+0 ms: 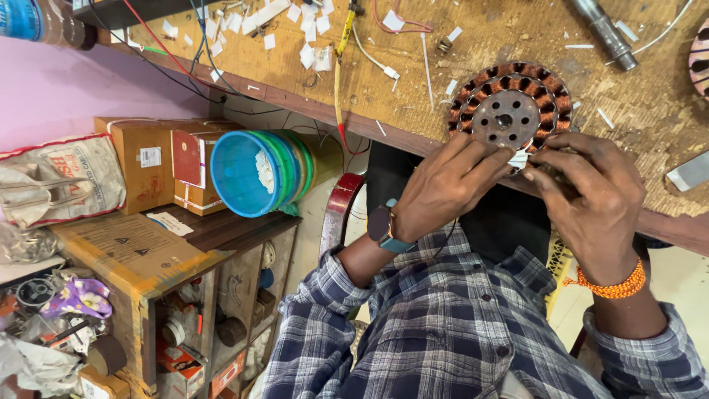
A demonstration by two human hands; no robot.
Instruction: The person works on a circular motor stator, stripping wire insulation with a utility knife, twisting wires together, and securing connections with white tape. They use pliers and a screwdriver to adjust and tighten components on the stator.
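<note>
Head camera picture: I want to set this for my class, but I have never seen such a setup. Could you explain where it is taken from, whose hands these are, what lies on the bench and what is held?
There is one picture, taken by a camera worn on the person's head, looking down at their own arms in a plaid shirt. No machine is at work, only two bare hands. The left hand, with a wristwatch, and the right hand, with an orange thread bracelet, both grip the near edge of a round motor stator with copper windings. Between the fingertips is a small white paper slip. The stator rests on a worn wooden workbench strewn with white paper scraps, wires and a metal shaft. To the left, a shelf holds cardboard boxes and stacked plastic buckets.
</note>
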